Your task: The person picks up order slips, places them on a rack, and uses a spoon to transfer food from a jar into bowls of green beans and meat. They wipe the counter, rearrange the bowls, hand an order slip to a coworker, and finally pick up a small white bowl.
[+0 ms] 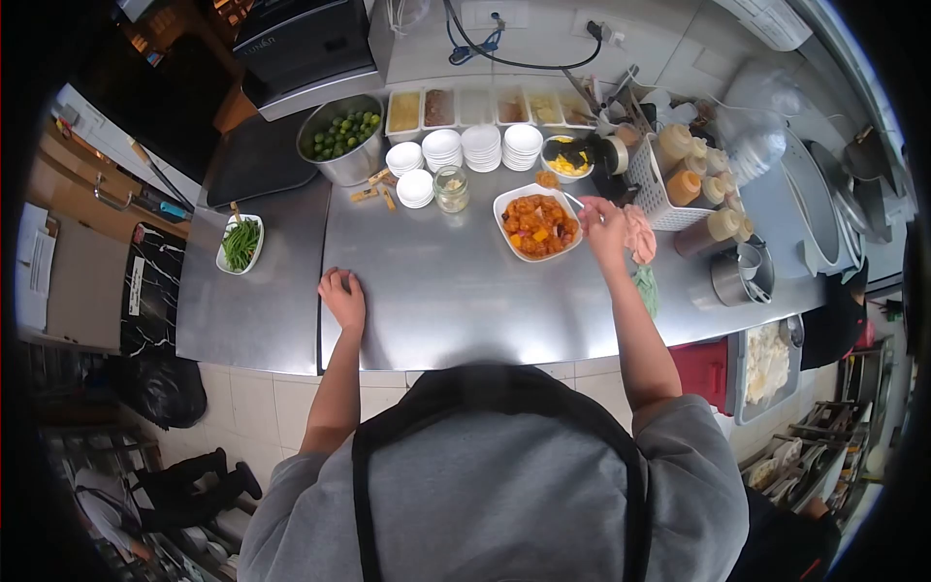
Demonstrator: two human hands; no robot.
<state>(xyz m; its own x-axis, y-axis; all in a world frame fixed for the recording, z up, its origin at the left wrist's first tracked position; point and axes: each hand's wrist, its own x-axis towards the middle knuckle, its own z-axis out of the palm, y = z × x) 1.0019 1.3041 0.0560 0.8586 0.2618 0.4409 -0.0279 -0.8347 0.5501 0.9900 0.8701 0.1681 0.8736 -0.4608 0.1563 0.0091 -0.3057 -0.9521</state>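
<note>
My right hand (603, 229) pinches the handle of a spoon (574, 201) above the right rim of a white square bowl (501, 233). The bowl holds orange-red saucy food (535, 223) in chunks. At the far end of the spoon is an orange piece of food (548, 179), over the bowl's back edge. My left hand (342, 296) rests on the steel counter (427, 310) near its front, fingers slightly bent and apart, with nothing visible in it. Beside my right hand lie a pink cloth (639, 235) and a green cloth (646, 289).
Behind the bowl stand stacks of small white dishes (482, 145), a glass jar (451, 189) and a bowl of yellow food (567, 158). A pot of limes (339, 145) and a dish of green beans (240, 242) are left. Sauce bottles (679, 145) in a white basket (659, 194) stand right.
</note>
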